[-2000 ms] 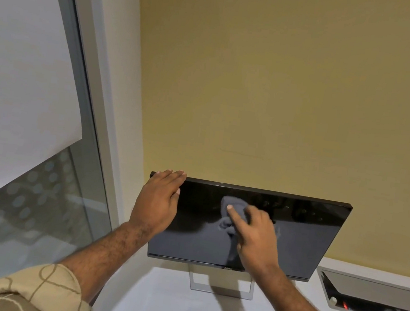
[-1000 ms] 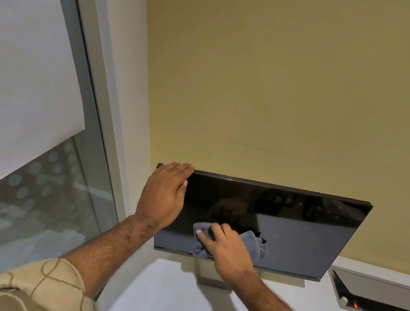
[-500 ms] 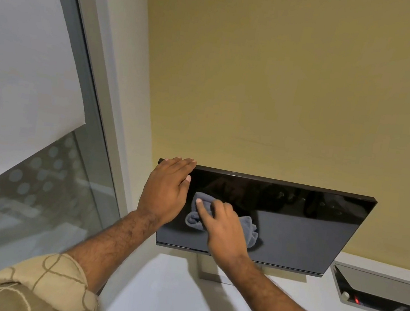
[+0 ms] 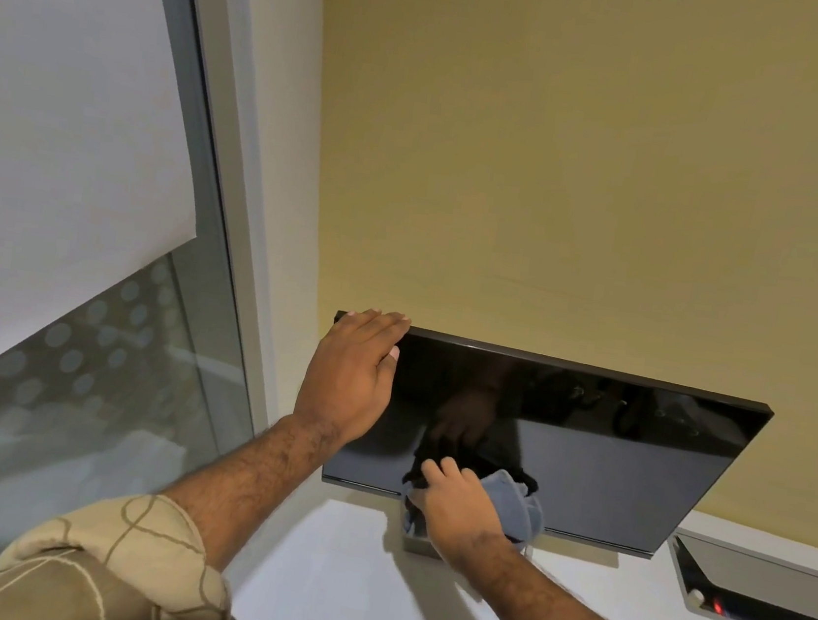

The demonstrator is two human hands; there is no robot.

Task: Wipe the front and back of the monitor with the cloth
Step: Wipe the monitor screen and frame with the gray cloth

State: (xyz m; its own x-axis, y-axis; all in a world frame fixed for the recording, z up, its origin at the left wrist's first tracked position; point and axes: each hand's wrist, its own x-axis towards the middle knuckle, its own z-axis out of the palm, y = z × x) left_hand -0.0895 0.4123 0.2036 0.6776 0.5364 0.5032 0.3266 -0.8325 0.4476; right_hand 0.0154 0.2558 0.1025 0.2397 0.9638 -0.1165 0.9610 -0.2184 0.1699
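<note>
A black flat monitor (image 4: pixel 626 455) stands on a white desk (image 4: pixel 343 575) against a yellow wall, its dark screen facing me. My left hand (image 4: pixel 352 375) lies flat over the monitor's upper left corner, fingers reaching the top edge. My right hand (image 4: pixel 459 512) presses a blue-grey cloth (image 4: pixel 516 508) against the lower edge of the screen, just above the grey stand (image 4: pixel 414 542). The hand covers most of the stand. The monitor's back is hidden.
A window with a white roller blind (image 4: pixel 60 112) and frosted dotted glass fills the left side, with a pale frame (image 4: pixel 249 249) beside the monitor. An open cable tray (image 4: pixel 753 594) with a red light is recessed in the desk at the right.
My right hand has swept the cloth from the upper middle of the screen to the left part, then down to the bottom edge. My left hand has stayed on the upper left corner.
</note>
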